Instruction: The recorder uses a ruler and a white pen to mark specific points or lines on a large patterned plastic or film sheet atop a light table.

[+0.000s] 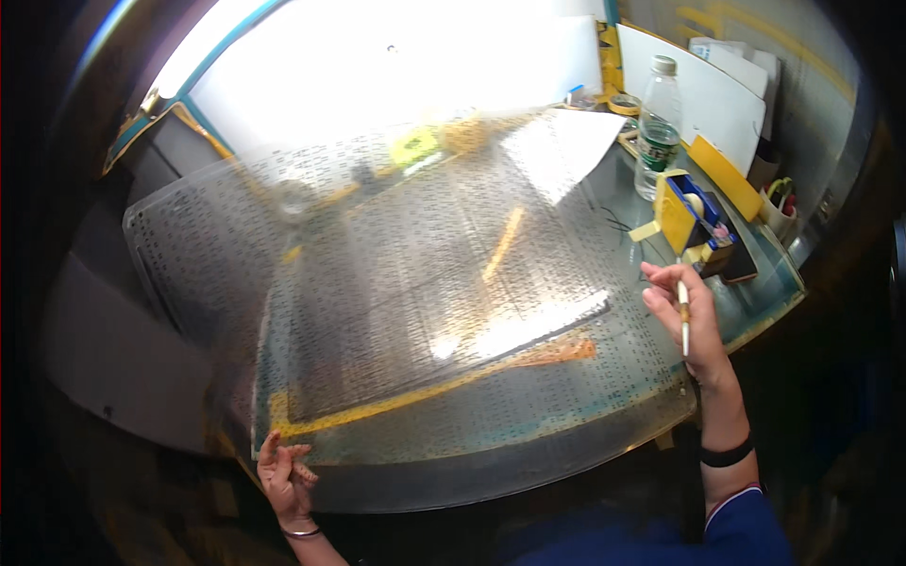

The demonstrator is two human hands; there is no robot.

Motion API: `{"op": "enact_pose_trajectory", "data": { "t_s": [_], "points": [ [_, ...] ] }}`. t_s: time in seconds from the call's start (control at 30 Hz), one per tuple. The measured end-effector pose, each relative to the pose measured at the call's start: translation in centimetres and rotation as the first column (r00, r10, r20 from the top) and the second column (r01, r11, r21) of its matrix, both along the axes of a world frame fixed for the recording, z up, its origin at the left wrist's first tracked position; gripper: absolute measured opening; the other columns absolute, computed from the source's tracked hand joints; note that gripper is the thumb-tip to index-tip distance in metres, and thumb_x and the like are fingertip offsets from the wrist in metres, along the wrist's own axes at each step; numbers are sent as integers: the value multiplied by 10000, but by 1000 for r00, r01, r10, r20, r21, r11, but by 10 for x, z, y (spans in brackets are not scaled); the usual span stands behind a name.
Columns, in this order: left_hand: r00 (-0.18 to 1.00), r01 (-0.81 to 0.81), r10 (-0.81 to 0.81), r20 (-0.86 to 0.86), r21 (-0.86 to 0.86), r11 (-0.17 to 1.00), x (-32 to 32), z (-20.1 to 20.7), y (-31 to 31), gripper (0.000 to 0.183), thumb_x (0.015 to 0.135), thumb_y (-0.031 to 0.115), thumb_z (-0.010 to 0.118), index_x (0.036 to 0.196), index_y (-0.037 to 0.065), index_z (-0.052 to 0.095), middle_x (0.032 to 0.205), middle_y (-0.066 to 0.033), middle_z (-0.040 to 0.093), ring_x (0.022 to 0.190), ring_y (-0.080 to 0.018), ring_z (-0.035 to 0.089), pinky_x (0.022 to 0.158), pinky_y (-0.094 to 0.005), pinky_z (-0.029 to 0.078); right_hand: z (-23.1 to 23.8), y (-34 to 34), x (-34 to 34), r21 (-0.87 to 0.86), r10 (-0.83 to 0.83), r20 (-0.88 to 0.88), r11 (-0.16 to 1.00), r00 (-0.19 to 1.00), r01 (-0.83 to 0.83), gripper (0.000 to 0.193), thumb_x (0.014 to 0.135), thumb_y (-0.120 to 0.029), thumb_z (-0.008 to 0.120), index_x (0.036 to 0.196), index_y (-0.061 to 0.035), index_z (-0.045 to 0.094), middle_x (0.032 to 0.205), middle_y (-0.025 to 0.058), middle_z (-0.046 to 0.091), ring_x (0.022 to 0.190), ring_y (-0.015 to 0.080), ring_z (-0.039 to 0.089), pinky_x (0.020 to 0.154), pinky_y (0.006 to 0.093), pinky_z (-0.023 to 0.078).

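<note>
Bright white light [425, 71] floods the top of the frame above a glassy, teal-tinted tabletop [763, 300] that shows at the right. Across the middle lies a large see-through sheet [415, 321] covered in rows of small dark marks, with glare on its surface; a yellow strip [377, 412] runs along its lower side to a corner at lower left.

Near that corner is the left hand [285, 478], fingers partly curled and spread a little apart; whether it grips the edge, I cannot tell. At right of centre, the right hand [698, 316] pinches a slim pale stick-like tool [685, 332] between thumb and fingers, the tool upright in the frame, beside the sheet's right side.

Just above the right hand stands a blue-and-yellow tape dispenser [674, 215]. A clear bottle [658, 108] with a green label stands at upper right, near a yellow card [725, 176], white boards [703, 94] and a white cup [778, 224] holding tools.
</note>
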State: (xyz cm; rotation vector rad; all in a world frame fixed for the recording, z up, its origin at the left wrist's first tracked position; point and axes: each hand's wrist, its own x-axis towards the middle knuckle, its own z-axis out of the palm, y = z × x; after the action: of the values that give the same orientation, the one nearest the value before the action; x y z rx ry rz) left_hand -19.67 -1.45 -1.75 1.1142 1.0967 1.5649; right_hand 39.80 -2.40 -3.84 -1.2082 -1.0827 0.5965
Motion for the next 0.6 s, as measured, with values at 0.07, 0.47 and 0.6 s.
{"op": "enact_pose_trajectory", "data": {
  "t_s": [0.07,0.47,0.6],
  "points": [
    [999,-2,1,41,20,1000,-1,-1,0,331,1071,109,534,1395,41,542,950,-234,739,506,-170,663,471,-268,580,4,-3,-2,-12,11,-7,1000,1000,-11,225,938,-76,741,1111,-35,603,1307,180,659,1000,98,613,913,266,509],
    [996,-79,74,54,104,991,5,-13,23,377,1073,127,537,1443,63,507,1014,-213,739,518,-136,662,448,-218,535,33,-25,3,-111,373,-262,905,890,-411,343,943,-200,720,1197,24,661,904,120,753,851,140,700,792,260,536],
    [998,-63,60,25,148,987,3,-16,41,380,1074,138,540,1447,70,509,1027,-200,737,504,-122,647,442,-207,523,34,-28,2,-136,340,-288,911,895,-389,273,937,-153,721,1138,29,686,976,118,745,854,156,728,766,270,562]
  ]
}}
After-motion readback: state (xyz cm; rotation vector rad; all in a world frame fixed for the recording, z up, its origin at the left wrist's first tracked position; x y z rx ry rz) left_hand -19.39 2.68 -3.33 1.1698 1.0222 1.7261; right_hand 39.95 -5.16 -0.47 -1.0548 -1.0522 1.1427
